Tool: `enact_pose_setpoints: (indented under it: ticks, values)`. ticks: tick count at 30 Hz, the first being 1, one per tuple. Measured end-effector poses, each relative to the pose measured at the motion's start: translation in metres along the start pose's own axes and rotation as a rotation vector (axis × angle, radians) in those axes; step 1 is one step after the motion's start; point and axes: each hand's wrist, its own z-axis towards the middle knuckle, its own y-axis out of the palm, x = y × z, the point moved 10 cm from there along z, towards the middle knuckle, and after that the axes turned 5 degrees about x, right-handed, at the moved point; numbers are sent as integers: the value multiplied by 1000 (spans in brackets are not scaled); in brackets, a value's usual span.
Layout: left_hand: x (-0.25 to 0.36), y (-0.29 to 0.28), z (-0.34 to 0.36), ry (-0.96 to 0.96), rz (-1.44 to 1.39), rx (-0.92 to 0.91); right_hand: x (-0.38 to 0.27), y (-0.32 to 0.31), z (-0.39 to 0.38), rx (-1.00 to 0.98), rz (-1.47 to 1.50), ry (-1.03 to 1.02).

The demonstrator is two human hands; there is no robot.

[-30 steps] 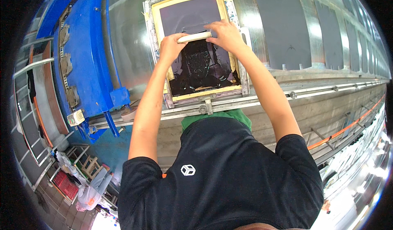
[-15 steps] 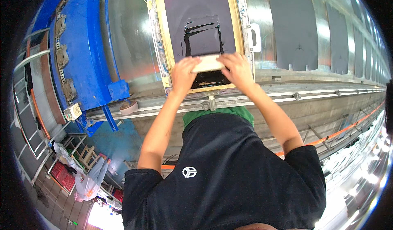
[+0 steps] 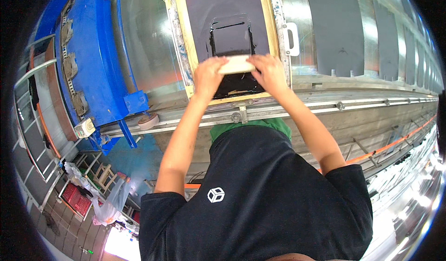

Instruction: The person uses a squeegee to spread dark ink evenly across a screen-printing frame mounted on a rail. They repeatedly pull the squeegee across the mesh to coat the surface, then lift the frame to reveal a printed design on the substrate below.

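Note:
A pale squeegee (image 3: 236,65) spans between my two hands, low on a framed printing screen. My left hand (image 3: 208,78) is closed round its left end, and my right hand (image 3: 270,74) grips the right end. The screen (image 3: 226,3) has a dark grey mesh inside a yellow-edged frame. Glossy black ink (image 3: 238,83) lies between the squeegee and the frame's near edge. Above the squeegee, thin black ink lines trace a rectangle on the mesh. The squeegee's lower edge, where it meets the mesh, is partly hidden.
Dark sheets (image 3: 333,28) lie in a row along the metal table to the right. A white handle (image 3: 291,39) juts from the screen's right side. A metal rail (image 3: 320,108) runs along the near edge. Blue machinery (image 3: 88,52) and a tape roll (image 3: 148,121) are at left.
Both hands and the squeegee have shifted slightly away from me, up the screen. The ink lines above the squeegee look thinner. The grip is unchanged.

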Motion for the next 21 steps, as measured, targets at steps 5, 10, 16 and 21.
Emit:
enact_pose_setpoints:
  ticks: [5,10,16,21]
  values:
    - [13,-3,-48,37,-12,-2,-22,-3,-36,-37,7,18]
    - [1,-19,17,68,-14,97,-8,-17,27,46,-87,-31]
    - [-21,-24,122,-15,-40,95,30,-23,121,123,-213,-56]
    - [-28,-11,112,-69,73,-28,34,-9,105,89,-190,-12]
